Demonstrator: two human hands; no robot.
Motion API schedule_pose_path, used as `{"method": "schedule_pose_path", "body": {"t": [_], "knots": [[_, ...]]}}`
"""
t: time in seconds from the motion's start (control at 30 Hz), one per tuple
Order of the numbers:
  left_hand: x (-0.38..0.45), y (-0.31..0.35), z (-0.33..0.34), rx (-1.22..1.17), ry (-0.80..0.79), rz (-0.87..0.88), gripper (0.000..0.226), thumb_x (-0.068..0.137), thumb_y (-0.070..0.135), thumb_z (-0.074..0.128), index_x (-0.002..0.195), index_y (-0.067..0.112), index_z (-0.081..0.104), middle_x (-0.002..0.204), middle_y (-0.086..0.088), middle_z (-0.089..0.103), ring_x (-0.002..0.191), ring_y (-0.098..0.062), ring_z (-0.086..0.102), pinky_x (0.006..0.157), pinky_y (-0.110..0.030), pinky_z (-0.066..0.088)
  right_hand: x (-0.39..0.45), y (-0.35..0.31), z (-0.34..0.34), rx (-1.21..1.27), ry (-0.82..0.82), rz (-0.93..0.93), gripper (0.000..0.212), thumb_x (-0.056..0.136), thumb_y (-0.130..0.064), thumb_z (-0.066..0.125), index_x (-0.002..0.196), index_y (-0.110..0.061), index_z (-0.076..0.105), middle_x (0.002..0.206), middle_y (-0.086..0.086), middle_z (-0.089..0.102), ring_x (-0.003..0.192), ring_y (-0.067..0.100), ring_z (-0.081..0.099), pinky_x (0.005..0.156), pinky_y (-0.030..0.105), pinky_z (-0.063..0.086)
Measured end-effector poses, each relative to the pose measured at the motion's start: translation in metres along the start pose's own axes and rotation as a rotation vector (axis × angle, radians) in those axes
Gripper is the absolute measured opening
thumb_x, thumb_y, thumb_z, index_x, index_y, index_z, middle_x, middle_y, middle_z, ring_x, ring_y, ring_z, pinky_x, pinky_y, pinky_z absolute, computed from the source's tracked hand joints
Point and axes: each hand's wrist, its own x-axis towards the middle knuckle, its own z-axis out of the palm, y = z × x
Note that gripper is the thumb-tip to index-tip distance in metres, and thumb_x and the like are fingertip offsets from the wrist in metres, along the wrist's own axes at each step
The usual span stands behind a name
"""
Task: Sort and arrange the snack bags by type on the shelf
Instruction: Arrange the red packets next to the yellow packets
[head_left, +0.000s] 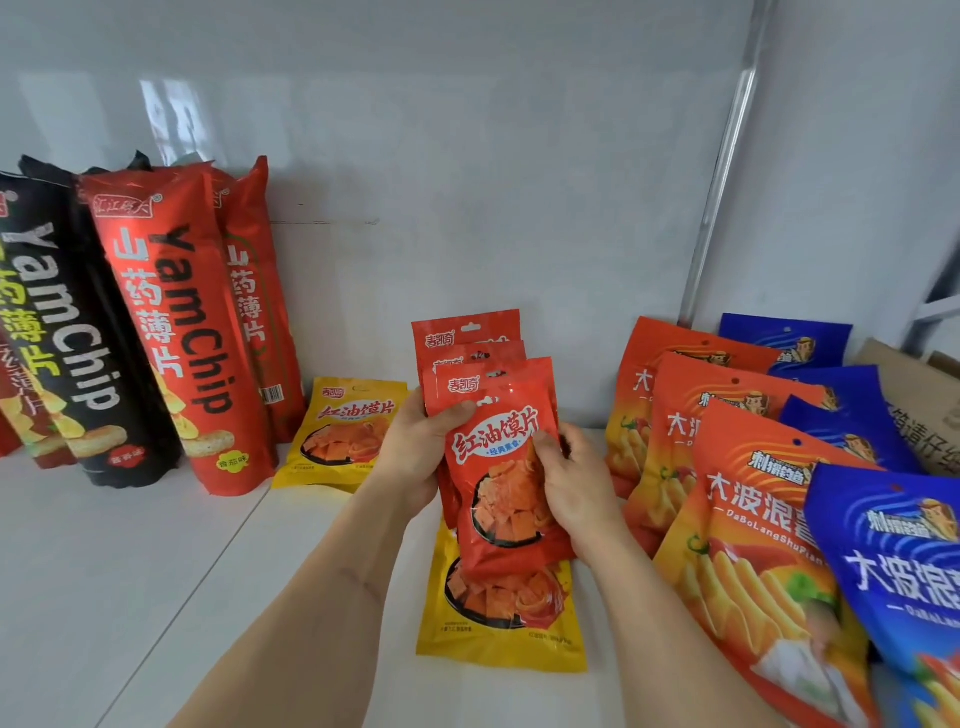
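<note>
Both hands hold a fanned stack of three small red snack bags (496, 415) upright above the white shelf (156, 571). My left hand (415, 457) grips the stack's left edge with the thumb across the front bag. My right hand (571, 483) pinches the front red bag's right edge. A yellow bag (498, 623) of the same snack lies flat beneath them, partly hidden. Another yellow bag (348, 434) leans at the back, left of the hands.
Tall red YamChip bags (192, 332) and black YamChip bags (67, 332) stand at the back left. Overlapping orange bags (727, 509) and blue bags (893, 571) fill the right side. A cardboard box (919, 405) sits at the far right, beside a metal post (727, 156).
</note>
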Motion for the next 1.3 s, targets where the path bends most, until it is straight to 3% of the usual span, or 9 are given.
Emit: {"method": "schedule_pose_path", "body": {"t": [0.1, 0.23, 0.47, 0.73, 0.93, 1.03, 1.1, 1.2, 1.3], "knots": [[0.000, 0.006, 0.005, -0.007, -0.069, -0.008, 0.040, 0.088, 0.019, 0.073, 0.126, 0.015, 0.061, 0.111, -0.008, 0.075, 0.096, -0.032, 0.074, 0.078, -0.044, 0.061, -0.002, -0.005, -0.004, 0.125, -0.010, 0.025, 0.048, 0.089, -0.058, 0.060, 0.127, -0.028, 0.057, 0.114, -0.011, 0.068, 0.103, 0.009, 0.067, 0.093, 0.034, 0.055], [-0.004, 0.015, 0.014, -0.020, -0.155, -0.046, 0.036, 0.091, 0.018, 0.069, 0.125, 0.013, 0.061, 0.114, -0.013, 0.073, 0.101, -0.035, 0.072, 0.083, -0.047, 0.060, -0.005, -0.018, -0.020, 0.334, -0.025, 0.044, 0.049, 0.077, -0.050, 0.077, 0.118, -0.028, 0.062, 0.104, -0.007, 0.076, 0.090, 0.009, 0.074, 0.078, 0.030, 0.060], [-0.011, 0.013, 0.027, -0.031, -0.194, -0.105, 0.030, 0.093, 0.017, 0.067, 0.122, 0.011, 0.064, 0.112, -0.014, 0.074, 0.098, -0.033, 0.072, 0.085, -0.045, 0.060, -0.004, -0.019, -0.033, 0.466, -0.122, 0.076, 0.029, 0.083, -0.027, 0.079, 0.110, -0.024, 0.070, 0.102, 0.002, 0.078, 0.092, 0.023, 0.075, 0.083, 0.042, 0.059], [-0.018, 0.006, 0.032, -0.075, -0.137, -0.139, 0.036, 0.091, 0.020, 0.070, 0.125, 0.012, 0.062, 0.111, -0.013, 0.075, 0.100, -0.033, 0.073, 0.083, -0.045, 0.060, -0.003, -0.010, -0.031, 0.440, -0.105, 0.078, 0.042, 0.081, -0.026, 0.080, 0.121, -0.022, 0.065, 0.107, 0.002, 0.077, 0.096, 0.024, 0.074, 0.090, 0.047, 0.058], [-0.024, 0.005, 0.035, -0.030, -0.080, -0.098, 0.039, 0.092, 0.031, 0.069, 0.125, 0.013, 0.060, 0.109, -0.007, 0.076, 0.097, -0.027, 0.074, 0.079, -0.039, 0.061, -0.004, -0.010, -0.038, 0.442, -0.085, 0.044, 0.021, 0.086, -0.017, 0.075, 0.104, -0.026, 0.068, 0.097, -0.003, 0.078, 0.086, 0.016, 0.075, 0.070, 0.027, 0.060], [-0.029, 0.002, 0.029, 0.185, 0.045, -0.010, 0.038, 0.098, 0.045, 0.056, 0.122, 0.016, 0.062, 0.105, 0.000, 0.075, 0.095, -0.018, 0.073, 0.083, -0.032, 0.058, -0.002, -0.006, -0.047, 0.439, 0.000, 0.051, 0.028, 0.085, -0.020, 0.077, 0.111, -0.024, 0.068, 0.101, -0.002, 0.078, 0.092, 0.018, 0.075, 0.078, 0.034, 0.059], [-0.032, 0.000, 0.017, 0.581, 0.146, 0.105, 0.042, 0.100, 0.049, 0.050, 0.125, 0.018, 0.062, 0.109, 0.004, 0.071, 0.097, -0.015, 0.069, 0.085, -0.034, 0.056, 0.001, -0.002, -0.054, 0.455, 0.056, 0.056, 0.034, 0.083, -0.021, 0.079, 0.115, -0.022, 0.068, 0.105, 0.001, 0.077, 0.096, 0.024, 0.074, 0.088, 0.042, 0.058], [-0.044, -0.007, 0.003, 1.242, 0.228, 0.261, 0.039, 0.100, 0.048, 0.046, 0.129, 0.024, 0.058, 0.119, 0.007, 0.066, 0.104, -0.017, 0.065, 0.076, -0.030, 0.050, -0.001, -0.001, -0.062, 0.447, 0.103, 0.043, 0.035, 0.084, -0.022, 0.078, 0.117, -0.022, 0.067, 0.105, 0.000, 0.077, 0.097, 0.023, 0.074, 0.089, 0.042, 0.057], [-0.053, -0.013, -0.005, 1.518, 0.224, 0.308, 0.036, 0.101, 0.047, 0.043, 0.129, 0.026, 0.056, 0.120, 0.006, 0.064, 0.106, -0.019, 0.063, 0.075, -0.032, 0.051, -0.003, -0.002, -0.063, 0.426, 0.113, 0.031, 0.035, 0.084, -0.023, 0.078, 0.117, -0.021, 0.067, 0.104, -0.001, 0.077, 0.095, 0.021, 0.074, 0.086, 0.039, 0.057]]}}
